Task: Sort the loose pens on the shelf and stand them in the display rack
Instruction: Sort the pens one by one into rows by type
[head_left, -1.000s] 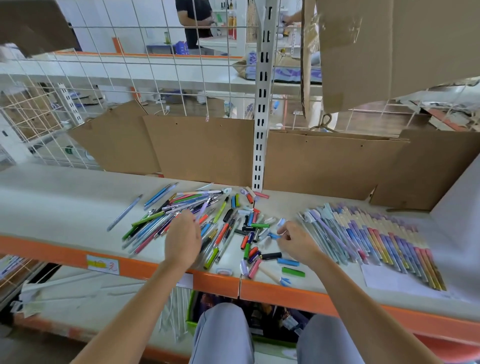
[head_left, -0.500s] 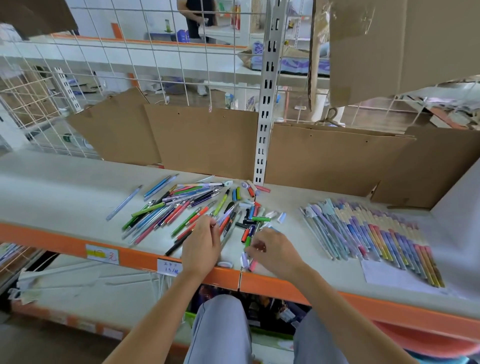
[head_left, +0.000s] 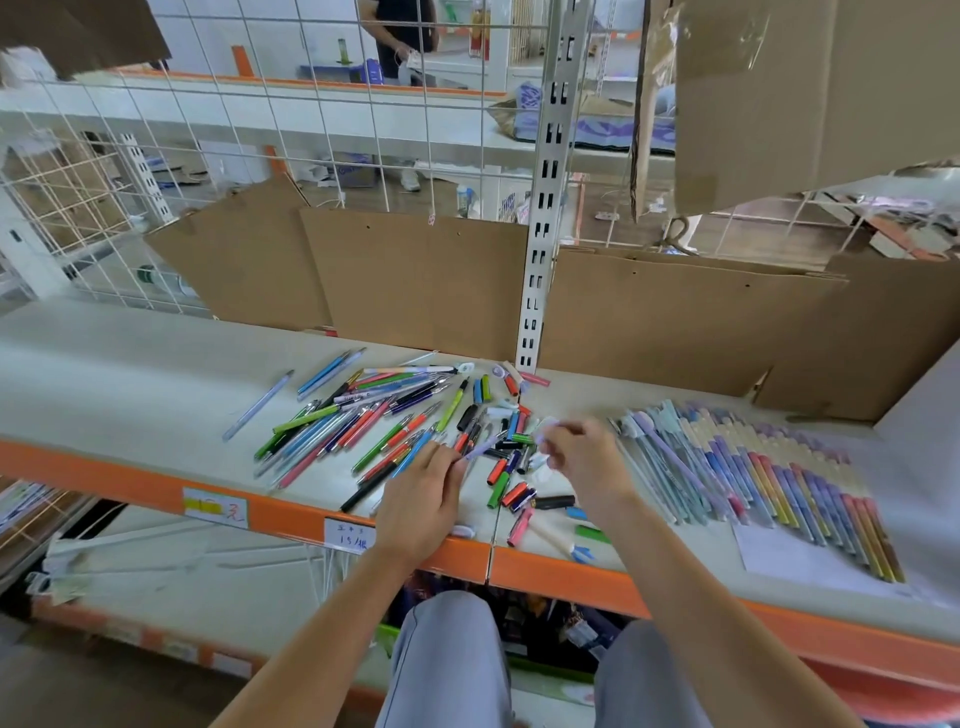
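Observation:
A jumble of loose coloured pens (head_left: 363, 426) and short caps (head_left: 511, 467) lies on the grey shelf (head_left: 130, 384). My left hand (head_left: 423, 499) hovers over the pile's near edge and pinches a pale lilac pen (head_left: 480, 448) by its lower end. My right hand (head_left: 582, 460) is just right of it, fingers curled round the pen's far end or its cap (head_left: 545, 426); motion blur hides which. To the right, a neat row of sorted pens (head_left: 753, 467) lies side by side. No display rack is visible.
Cardboard sheets (head_left: 415, 275) and a slotted metal upright (head_left: 540, 234) back the shelf, with wire mesh behind. An orange front rail (head_left: 291, 514) carries price labels. A single pale pen (head_left: 257, 406) lies apart at the left. My knees show below; another person stands far behind.
Both hands lifted from the pile's near edge and came together over its middle. A lilac pen now spans between them. The camera tilted slightly down.

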